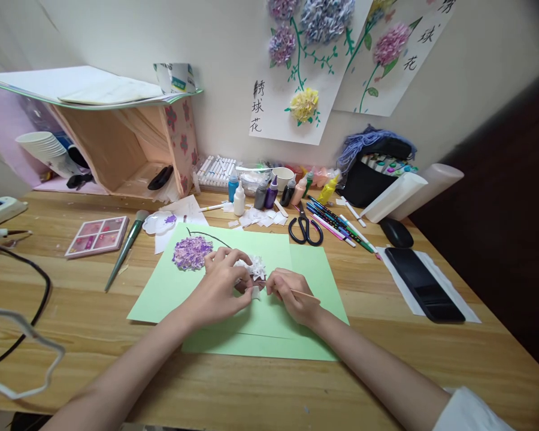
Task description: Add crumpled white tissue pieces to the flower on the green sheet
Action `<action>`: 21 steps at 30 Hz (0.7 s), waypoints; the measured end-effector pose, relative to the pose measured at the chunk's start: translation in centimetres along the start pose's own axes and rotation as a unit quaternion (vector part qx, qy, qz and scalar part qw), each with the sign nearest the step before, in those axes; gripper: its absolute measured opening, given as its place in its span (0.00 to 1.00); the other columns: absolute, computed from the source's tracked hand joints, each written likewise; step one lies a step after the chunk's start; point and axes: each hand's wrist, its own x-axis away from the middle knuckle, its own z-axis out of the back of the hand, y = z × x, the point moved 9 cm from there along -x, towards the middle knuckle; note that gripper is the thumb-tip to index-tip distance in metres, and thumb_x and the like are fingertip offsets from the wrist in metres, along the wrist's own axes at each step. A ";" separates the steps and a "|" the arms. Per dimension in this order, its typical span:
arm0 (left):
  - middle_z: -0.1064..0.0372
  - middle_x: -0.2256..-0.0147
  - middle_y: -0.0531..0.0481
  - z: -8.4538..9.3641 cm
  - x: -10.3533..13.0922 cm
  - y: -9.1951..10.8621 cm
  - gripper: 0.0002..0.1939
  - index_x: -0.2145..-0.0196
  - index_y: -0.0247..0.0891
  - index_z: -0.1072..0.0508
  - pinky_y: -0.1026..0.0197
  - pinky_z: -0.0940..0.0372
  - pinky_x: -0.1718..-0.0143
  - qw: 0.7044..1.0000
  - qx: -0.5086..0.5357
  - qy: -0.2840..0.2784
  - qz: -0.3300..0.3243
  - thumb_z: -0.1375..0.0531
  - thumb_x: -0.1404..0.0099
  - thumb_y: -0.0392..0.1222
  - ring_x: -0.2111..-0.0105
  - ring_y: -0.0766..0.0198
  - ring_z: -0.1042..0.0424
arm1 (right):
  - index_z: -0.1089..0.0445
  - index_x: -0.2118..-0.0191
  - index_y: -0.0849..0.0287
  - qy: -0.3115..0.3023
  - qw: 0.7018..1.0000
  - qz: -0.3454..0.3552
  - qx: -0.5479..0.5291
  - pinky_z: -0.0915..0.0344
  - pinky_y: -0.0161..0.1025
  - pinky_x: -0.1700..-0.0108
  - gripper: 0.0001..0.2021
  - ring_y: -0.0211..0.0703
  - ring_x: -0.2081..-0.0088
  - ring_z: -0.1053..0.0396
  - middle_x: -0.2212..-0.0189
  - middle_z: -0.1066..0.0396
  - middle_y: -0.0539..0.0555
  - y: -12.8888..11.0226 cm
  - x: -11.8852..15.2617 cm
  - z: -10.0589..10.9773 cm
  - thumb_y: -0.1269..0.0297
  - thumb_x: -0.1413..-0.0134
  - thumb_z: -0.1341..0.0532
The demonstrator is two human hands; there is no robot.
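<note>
Light green paper [161,299] lies in front of me, with a second green sheet [317,269] partly under it. A round purple paper flower [192,252] and a dark curved stem are on its left part. At the middle, white crumpled paper petals [257,266] stand on a dark brownish round patch [259,280]. My left hand [227,278] bends over this patch, thumb and fingers pinching a small white paper piece [255,293]. My right hand [291,293] grips a thin wooden stick [306,296], its tip at the patch's right edge.
Scissors [304,227], several pens [336,221], paint bottles [272,193] and white paper scraps [263,216] lie beyond the paper. A brush [128,248] and a pink palette [97,236] are left. A phone [424,284] and a mouse [396,232] are right. Cables [40,299] cross the left edge.
</note>
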 end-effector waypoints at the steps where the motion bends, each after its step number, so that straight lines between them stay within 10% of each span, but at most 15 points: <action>1: 0.34 0.55 0.51 0.0 0.0 0.0 0.05 0.76 0.40 0.30 0.46 0.52 0.53 1.000 0.000 0.001 0.000 0.43 0.43 0.38 0.54 0.55 0.41 | 0.38 0.75 0.57 -0.011 1.000 -0.003 0.008 0.43 0.36 0.67 0.23 0.39 0.75 0.39 0.81 0.41 0.49 0.0 -0.1 -0.2 0.58 0.34 0.60; 21: 0.32 0.56 0.47 -1.1 -1.1 0.1 0.06 0.74 0.39 0.29 0.48 0.50 0.55 0.994 -0.081 0.075 0.001 0.44 0.42 0.36 0.53 0.53 0.41 | 0.36 0.71 0.57 0.045 0.992 -0.094 -0.069 0.42 0.36 0.68 0.20 0.38 0.74 0.38 0.79 0.38 0.49 1.4 -0.1 0.7 0.56 0.34 0.57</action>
